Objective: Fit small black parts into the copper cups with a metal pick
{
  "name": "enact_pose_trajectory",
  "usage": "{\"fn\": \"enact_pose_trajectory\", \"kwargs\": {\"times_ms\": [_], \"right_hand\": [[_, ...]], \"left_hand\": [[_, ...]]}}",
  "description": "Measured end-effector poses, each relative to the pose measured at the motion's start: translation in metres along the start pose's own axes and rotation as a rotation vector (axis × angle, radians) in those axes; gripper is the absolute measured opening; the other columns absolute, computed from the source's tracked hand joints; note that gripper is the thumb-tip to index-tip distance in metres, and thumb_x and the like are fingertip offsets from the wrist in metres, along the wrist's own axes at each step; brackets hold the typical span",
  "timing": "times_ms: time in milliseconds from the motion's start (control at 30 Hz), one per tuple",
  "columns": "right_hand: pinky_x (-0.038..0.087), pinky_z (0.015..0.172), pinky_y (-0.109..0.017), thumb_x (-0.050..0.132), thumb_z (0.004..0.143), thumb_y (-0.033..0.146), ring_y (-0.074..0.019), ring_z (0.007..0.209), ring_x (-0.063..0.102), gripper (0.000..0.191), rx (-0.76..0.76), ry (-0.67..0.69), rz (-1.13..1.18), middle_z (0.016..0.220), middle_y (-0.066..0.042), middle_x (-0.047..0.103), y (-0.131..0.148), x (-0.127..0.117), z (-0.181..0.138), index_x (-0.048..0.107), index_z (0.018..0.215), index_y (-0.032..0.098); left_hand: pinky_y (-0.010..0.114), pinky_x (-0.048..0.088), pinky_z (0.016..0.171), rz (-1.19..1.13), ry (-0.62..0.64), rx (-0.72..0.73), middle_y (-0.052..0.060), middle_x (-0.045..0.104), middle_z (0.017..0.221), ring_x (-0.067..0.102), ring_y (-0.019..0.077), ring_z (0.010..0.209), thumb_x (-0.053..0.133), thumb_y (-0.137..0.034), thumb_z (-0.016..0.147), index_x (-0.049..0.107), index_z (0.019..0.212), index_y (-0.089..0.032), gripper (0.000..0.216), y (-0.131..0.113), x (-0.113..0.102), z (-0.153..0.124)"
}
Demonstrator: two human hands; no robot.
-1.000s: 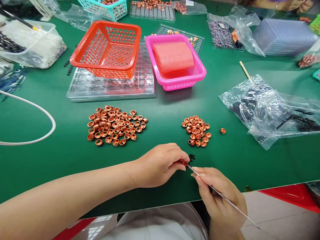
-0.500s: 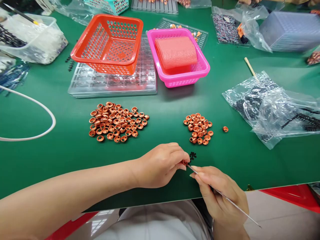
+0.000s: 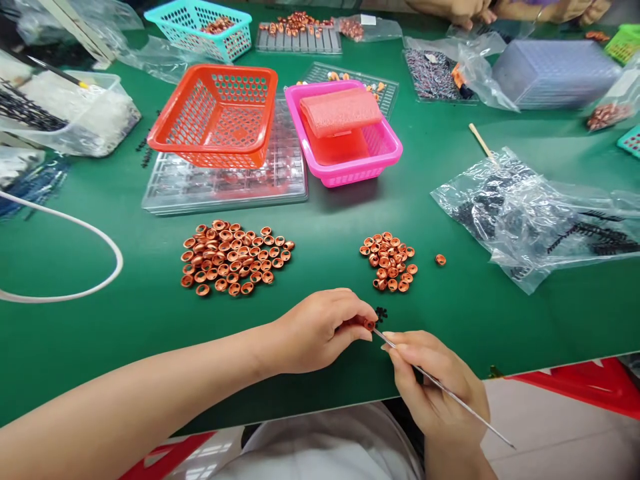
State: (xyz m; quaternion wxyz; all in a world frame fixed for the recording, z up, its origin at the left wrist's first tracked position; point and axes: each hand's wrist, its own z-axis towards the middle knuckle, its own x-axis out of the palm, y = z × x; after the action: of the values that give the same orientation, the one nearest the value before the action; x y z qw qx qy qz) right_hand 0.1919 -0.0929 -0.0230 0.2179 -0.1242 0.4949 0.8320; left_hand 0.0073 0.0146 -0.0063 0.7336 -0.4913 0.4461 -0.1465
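Between thumb and forefinger, my left hand (image 3: 320, 331) pinches a small copper-coloured ring-like cup (image 3: 369, 325). My right hand (image 3: 445, 387) grips a thin metal rod (image 3: 463, 403) like a pen, its tip at the cup. Whether the tip is inside the cup I cannot tell. Just beyond the fingertips lie tiny black pieces (image 3: 381, 313). Past my hands are a larger heap of copper-coloured cups (image 3: 233, 257) on the left and a smaller heap (image 3: 389, 260) on the right. A single copper cup (image 3: 440, 260) sits apart from them.
An orange basket (image 3: 213, 148) stands on clear plastic trays (image 3: 225, 193). Beside it, a pink basket (image 3: 360, 167) holds pink foam (image 3: 343, 113). Plastic bags with black parts (image 3: 520, 207) lie at right. A white cable (image 3: 117, 257) loops at left. Another person's hands (image 3: 470, 10) show at the back.
The camera view has tilted up, showing more of the table's far side. The cup in my left fingers now shows its round opening more plainly; both hands keep their grips.
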Motion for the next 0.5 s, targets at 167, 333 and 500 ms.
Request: {"fn": "enact_pose_trajectory", "kwargs": {"times_ms": [167, 333, 500], "right_hand": [[0.058, 0.074, -0.032, 0.061, 0.076, -0.007, -0.0186, 0.091, 0.066, 0.036, 0.012, -0.001, 0.002, 0.101, -0.007, 0.068, 0.0005, -0.0003, -0.0002, 0.060, 0.104, 0.017], [0.058, 0.074, -0.033, 0.061, 0.077, -0.006, -0.0191, 0.091, 0.067, 0.037, 0.017, -0.020, 0.011, 0.100, -0.007, 0.069, 0.0014, -0.0003, -0.0004, 0.061, 0.104, 0.018], [0.058, 0.072, -0.034, 0.060, 0.078, -0.004, -0.0199, 0.090, 0.067, 0.035, 0.056, -0.061, 0.031, 0.100, -0.006, 0.069, 0.0026, 0.0003, -0.0025, 0.061, 0.104, 0.019]], "left_hand": [[0.022, 0.046, 0.071, -0.007, 0.005, -0.009, 0.004, 0.066, 0.081, 0.057, 0.0129, 0.075, 0.058, -0.015, 0.088, 0.062, 0.097, -0.013, 0.010, 0.0008, -0.0002, -0.0002], [0.022, 0.046, 0.071, -0.011, 0.007, -0.018, 0.003, 0.067, 0.080, 0.058, 0.0130, 0.075, 0.059, -0.014, 0.087, 0.062, 0.097, -0.013, 0.010, 0.0009, -0.0002, -0.0001], [0.022, 0.048, 0.071, -0.031, 0.011, -0.028, 0.004, 0.067, 0.081, 0.059, 0.0131, 0.075, 0.059, -0.017, 0.088, 0.062, 0.098, -0.014, 0.011, -0.0002, -0.0014, 0.0003]]}}
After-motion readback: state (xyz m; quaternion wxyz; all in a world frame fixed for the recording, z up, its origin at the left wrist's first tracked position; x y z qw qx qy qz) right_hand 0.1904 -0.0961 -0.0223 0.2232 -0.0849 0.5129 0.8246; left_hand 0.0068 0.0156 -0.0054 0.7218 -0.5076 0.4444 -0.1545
